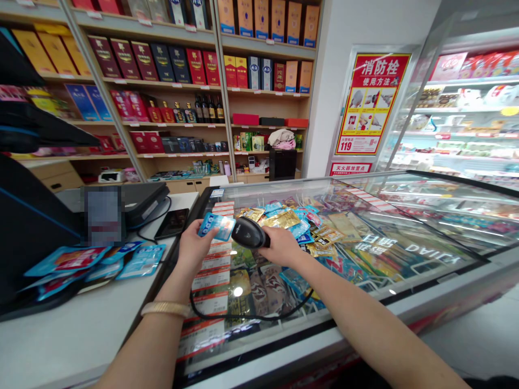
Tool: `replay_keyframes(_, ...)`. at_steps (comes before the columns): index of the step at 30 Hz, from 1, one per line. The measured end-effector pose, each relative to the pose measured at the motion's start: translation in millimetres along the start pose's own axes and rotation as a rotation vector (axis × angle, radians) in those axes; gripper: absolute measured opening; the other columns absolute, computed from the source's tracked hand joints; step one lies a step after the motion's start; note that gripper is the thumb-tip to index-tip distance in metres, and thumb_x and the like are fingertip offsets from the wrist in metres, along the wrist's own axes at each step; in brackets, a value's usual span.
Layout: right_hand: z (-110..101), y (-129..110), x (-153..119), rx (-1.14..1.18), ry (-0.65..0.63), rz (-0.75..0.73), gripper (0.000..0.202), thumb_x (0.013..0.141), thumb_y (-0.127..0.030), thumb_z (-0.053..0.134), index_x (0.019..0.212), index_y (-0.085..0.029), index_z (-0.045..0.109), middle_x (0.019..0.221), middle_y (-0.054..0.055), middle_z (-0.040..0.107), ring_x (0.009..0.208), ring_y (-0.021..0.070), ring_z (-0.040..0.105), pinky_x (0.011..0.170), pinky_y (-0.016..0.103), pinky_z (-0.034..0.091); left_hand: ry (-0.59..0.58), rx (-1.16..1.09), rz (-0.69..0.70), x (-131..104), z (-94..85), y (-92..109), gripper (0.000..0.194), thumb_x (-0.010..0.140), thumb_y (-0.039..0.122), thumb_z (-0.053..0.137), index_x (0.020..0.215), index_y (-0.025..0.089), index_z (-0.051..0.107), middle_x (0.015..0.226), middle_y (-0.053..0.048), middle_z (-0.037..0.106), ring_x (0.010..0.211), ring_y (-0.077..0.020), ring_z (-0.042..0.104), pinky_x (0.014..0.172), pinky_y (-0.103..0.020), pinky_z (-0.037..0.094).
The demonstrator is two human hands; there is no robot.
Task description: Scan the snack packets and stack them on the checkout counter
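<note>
My left hand [193, 244] is closed on a small blue snack packet [218, 225], its fingers and thumb pinching the packet's left part. In my right hand [283, 246] is a black barcode scanner [248, 233], its head pointing left at the packet, close beside it. The scanner's black cable [251, 317] loops over the glass top of a freezer [324, 189]. Behind the scanner, a pile of blue and gold packets [284, 218] lies on the glass. More blue packets [141, 261] are heaped on the white counter to my left.
The white counter [117, 319] carries a black checkout machine [32, 216] and a dark phone [172, 223]. Price labels [211, 278] line the freezer's left side. Shelves with boxes and bottles [208, 108] stand behind. At the right is a lit display fridge [470, 119].
</note>
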State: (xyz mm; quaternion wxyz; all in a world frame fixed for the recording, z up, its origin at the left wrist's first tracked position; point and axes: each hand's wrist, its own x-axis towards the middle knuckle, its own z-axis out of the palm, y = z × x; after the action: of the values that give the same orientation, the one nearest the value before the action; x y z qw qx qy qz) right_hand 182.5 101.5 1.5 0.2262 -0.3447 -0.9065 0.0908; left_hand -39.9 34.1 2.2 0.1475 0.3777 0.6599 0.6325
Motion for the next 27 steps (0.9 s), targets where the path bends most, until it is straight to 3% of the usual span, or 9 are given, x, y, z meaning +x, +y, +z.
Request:
replay_keyframes(8,2.6,2.3,-1.4,0.081,0.026,-0.005,0.028,0.075,-0.033,0.066,0.101,-0.022,0.064,0.093,0.005,0.071,0.085,0.0237,0.065,0.069,0.028,0.041,0.018,0.037,0.049,1.2,0.3,-3.9,0.041,0.055,0.046,0.072,0.081,0.016,0.061,0.066,0.001,0.063,0.061,-0.0138,0.053,0.062,-0.025,0.043)
replay_keyframes(11,4.0,3.9,-3.5,0.118,0.056,-0.004,0.029,0.075,-0.033,0.067,0.101,-0.021,0.065,0.092,0.006,0.071,0.084,0.0245,0.065,0.069,0.028,0.041,0.055,0.135,0.143,0.6,-13.8,8.1,0.038,0.066,0.047,0.064,0.086,0.015,0.065,0.07,-0.001,0.067,0.064,-0.0156,0.056,0.064,-0.027,0.045)
replay_keyframes(14,4.7,6.2,-5.6,0.14,0.079,-0.021,0.028,0.075,-0.032,0.065,0.101,-0.02,0.064,0.091,0.007,0.071,0.085,0.0248,0.065,0.07,0.029,0.042,0.14,0.372,0.314,1.5,-50.1,26.5,0.035,0.078,0.042,0.055,0.096,0.016,0.068,0.084,-0.005,0.072,0.075,-0.0198,0.062,0.073,-0.03,0.047)
replay_keyframes(18,5.1,9.3,-7.0,0.146,0.103,-0.039,0.026,0.075,-0.028,0.062,0.099,-0.02,0.064,0.092,0.008,0.071,0.085,0.025,0.065,0.069,0.028,0.041,0.298,0.797,0.576,2.4,-128.1,39.8,0.035,0.087,0.035,0.045,0.11,0.022,0.068,0.11,-0.009,0.071,0.102,-0.0229,0.063,0.094,-0.038,0.039)
replay_keyframes(21,5.9,10.1,-7.3,0.111,0.101,-0.036,0.024,0.074,-0.028,0.06,0.096,-0.02,0.064,0.088,0.008,0.071,0.081,0.0247,0.064,0.067,0.028,0.041,0.376,1.064,0.588,4.0,-189.3,32.9,0.037,0.089,0.035,0.042,0.11,0.021,0.069,0.112,-0.01,0.071,0.098,-0.0225,0.063,0.095,-0.041,0.036)
replay_keyframes(23,6.8,10.4,-7.3,0.104,0.094,-0.041,0.024,0.074,-0.027,0.059,0.096,-0.02,0.064,0.087,0.008,0.07,0.081,0.0244,0.064,0.068,0.029,0.041,0.339,1.193,0.558,6.7,-221.6,23.2,0.039,0.088,0.034,0.039,0.104,0.019,0.072,0.108,-0.01,0.072,0.091,-0.0216,0.064,0.091,-0.039,0.039)
replay_keyframes(25,8.1,10.7,-7.3,0.115,0.099,-0.046,0.026,0.073,-0.026,0.059,0.097,-0.02,0.064,0.089,0.008,0.071,0.082,0.0244,0.064,0.07,0.029,0.042,0.28,1.286,0.523,10.3,-243.2,13.1,0.04,0.087,0.031,0.037,0.098,0.018,0.073,0.105,-0.01,0.073,0.085,-0.0204,0.064,0.084,-0.035,0.042)
replay_keyframes(27,9.3,11.3,-7.3,0.126,0.113,-0.051,0.027,0.072,-0.025,0.059,0.098,-0.02,0.064,0.091,0.008,0.071,0.084,0.0251,0.065,0.07,0.029,0.042,0.223,1.344,0.502,14.2,-253.9,4.9,0.04,0.084,0.027,0.036,0.097,0.018,0.073,0.106,-0.009,0.073,0.081,-0.0192,0.064,0.079,-0.031,0.044)
